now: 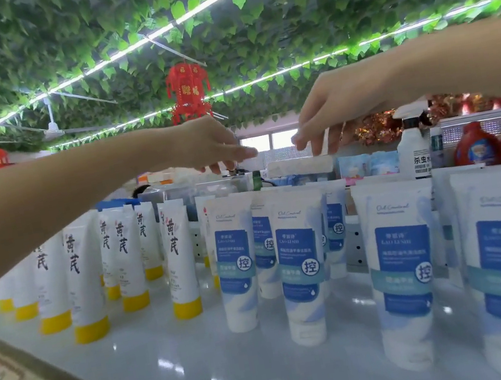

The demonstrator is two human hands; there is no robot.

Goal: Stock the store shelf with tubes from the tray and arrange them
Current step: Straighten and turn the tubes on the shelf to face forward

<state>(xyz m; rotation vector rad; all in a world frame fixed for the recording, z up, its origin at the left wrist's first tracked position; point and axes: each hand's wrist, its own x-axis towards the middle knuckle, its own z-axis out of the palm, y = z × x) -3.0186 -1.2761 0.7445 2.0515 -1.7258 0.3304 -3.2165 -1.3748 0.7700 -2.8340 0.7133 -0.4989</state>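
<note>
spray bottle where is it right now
In the head view the spray bottle stands at the back right of the shelf, behind the blue-label tubes and just left of a red bottle.

I see the shelf (181, 377) glossy, smooth, mirroring lights. The yellow-capped tubes (84, 284): smooth white plastic, soft sheen, caps shinier. The blue-label tubes (300, 267): same plastic, slightly matt. The red bottle (476, 148) looks like glossy plastic.

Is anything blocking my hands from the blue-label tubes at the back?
Nothing visible does. The left hand and right hand hang above the blue-label tubes, with open air down to their tops. The yellow-capped tubes stand aside, to the left.
</note>
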